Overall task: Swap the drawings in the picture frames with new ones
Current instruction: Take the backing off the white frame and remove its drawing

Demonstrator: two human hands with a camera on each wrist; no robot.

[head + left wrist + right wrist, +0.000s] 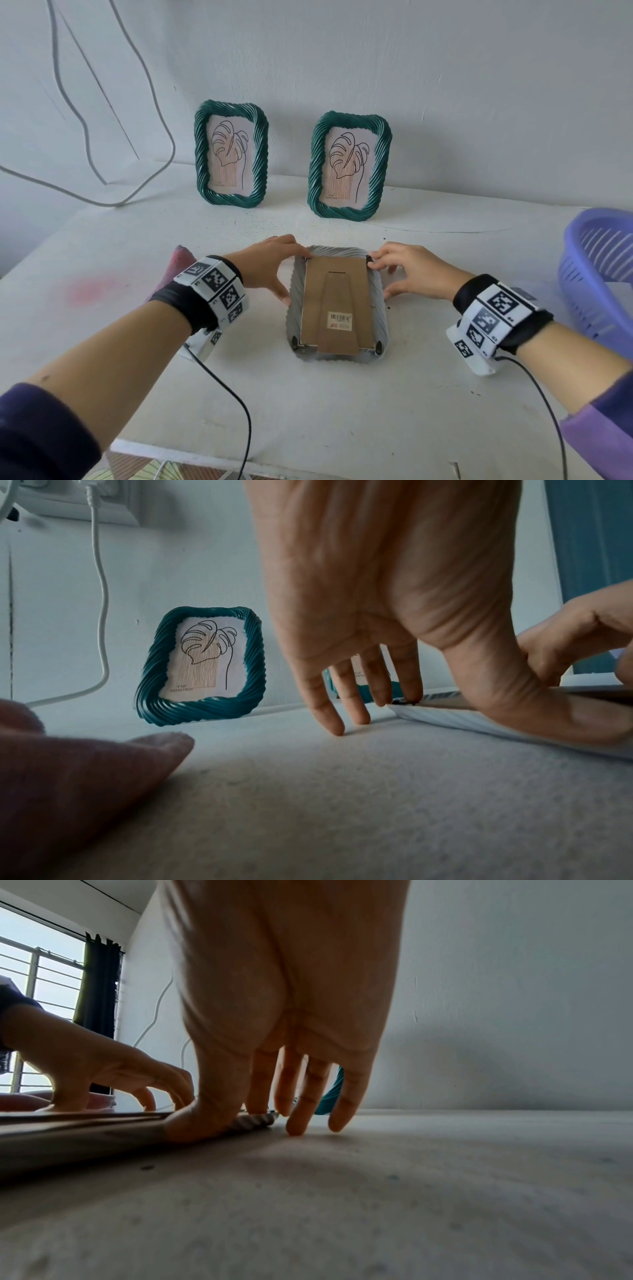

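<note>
A pale ribbed picture frame point(382, 308) lies face down in the middle of the table, its brown cardboard back point(337, 294) and folded stand facing up. My left hand point(270, 270) sits at the far left corner, thumb along the left edge point(445, 718), forefinger at the corner and the other fingertips point(337, 730) on the table. My right hand point(404, 270) mirrors it at the far right corner point(253, 1119), forefinger on a small black clip point(369, 257). Two green frames point(200, 154) point(317, 164) with leaf drawings point(227, 150) stand against the wall.
A purple plastic basket point(596, 274) sits at the right edge of the table. A pink cloth point(180, 263) lies behind my left wrist. White cables point(164, 137) hang down the wall at the left. Two black clips point(294, 341) hold the back's near corners.
</note>
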